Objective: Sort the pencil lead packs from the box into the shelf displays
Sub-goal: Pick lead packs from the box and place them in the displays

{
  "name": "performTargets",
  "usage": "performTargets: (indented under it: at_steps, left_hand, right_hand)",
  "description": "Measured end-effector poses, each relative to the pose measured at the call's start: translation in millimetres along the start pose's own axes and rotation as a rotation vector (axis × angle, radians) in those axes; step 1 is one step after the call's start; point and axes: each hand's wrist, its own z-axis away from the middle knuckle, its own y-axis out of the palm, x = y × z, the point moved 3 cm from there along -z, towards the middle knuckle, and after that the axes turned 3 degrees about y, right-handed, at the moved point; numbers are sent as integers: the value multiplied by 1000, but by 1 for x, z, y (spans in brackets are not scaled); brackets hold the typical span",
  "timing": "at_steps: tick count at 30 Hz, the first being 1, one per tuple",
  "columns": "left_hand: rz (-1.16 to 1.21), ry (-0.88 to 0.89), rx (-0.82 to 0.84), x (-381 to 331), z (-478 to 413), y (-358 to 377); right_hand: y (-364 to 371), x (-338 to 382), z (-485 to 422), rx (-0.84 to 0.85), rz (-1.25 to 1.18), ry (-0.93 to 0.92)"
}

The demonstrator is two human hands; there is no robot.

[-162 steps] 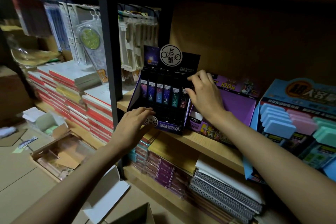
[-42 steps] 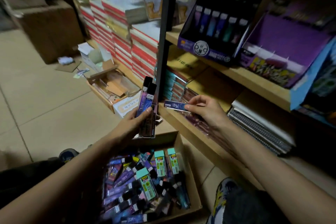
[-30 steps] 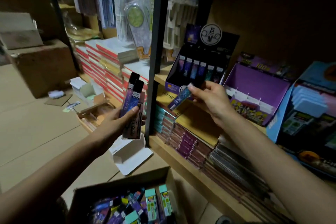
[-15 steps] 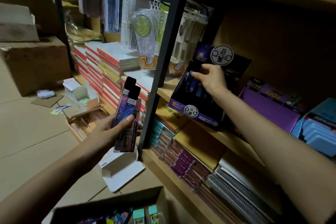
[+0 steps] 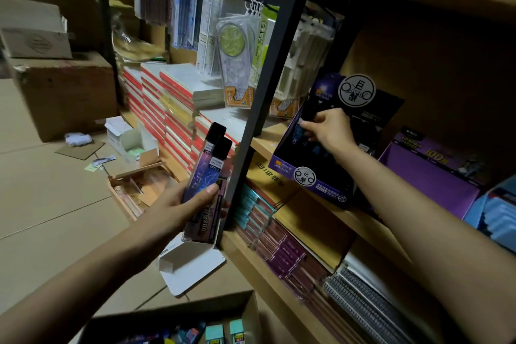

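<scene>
My left hand (image 5: 178, 204) grips a fan of purple pencil lead packs (image 5: 208, 173) with black caps, held upright in front of the black shelf post. My right hand (image 5: 329, 128) reaches into the dark blue display box (image 5: 310, 173) on the wooden shelf and pinches a blue lead pack (image 5: 299, 129) at the left of its row. The cardboard box (image 5: 245, 304) holding several loose lead packs sits at the bottom edge of the view, partly cut off.
A black upright post (image 5: 262, 98) stands between my hands. A purple display (image 5: 435, 176) sits right of the blue one. Notebooks (image 5: 282, 254) fill the lower shelf. Red-edged book stacks (image 5: 162, 109), open white cartons (image 5: 192, 265) and brown boxes (image 5: 64, 92) lie on the floor at left.
My right hand carried the blue pack up from the box into the display's left side. My left hand rose with its packs, and the view tilted upward.
</scene>
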Motion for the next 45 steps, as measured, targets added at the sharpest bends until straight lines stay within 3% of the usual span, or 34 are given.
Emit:
performTargets:
  at_steps: [7, 9, 12, 15, 18, 27, 32, 34, 39, 45]
  left_hand:
    - [17, -19, 23, -5, 4, 12]
    - [17, -26, 33, -7, 5, 16]
    - [-4, -50, 53, -7, 6, 20]
    - [-31, -101, 107, -6, 8, 26]
    - [-60, -141, 133, -3, 9, 32]
    - [48, -139, 109, -6, 0, 37]
    - [77, -122, 118, -3, -5, 37]
    - [63, -100, 74, -3, -6, 32]
    - [89, -61, -21, -4, -10, 23]
    - [93, -50, -39, -4, -12, 25]
  right_hand:
    - [-7, 22, 19, -61, 495, -25]
    - [-8, 30, 44, -31, 279, -116]
    - [5, 45, 97, 253, -335, -136]
    - [29, 44, 131, 464, -496, -48]
    - [42, 38, 145, 514, -653, 84]
    - [34, 32, 127, 423, -868, 302]
    - [0, 31, 94, 219, -944, 244]
    - [-21, 27, 78, 81, -880, 179]
    - [-55, 11, 45, -260, -461, -27]
    - [-42, -3, 27, -286, -231, -161]
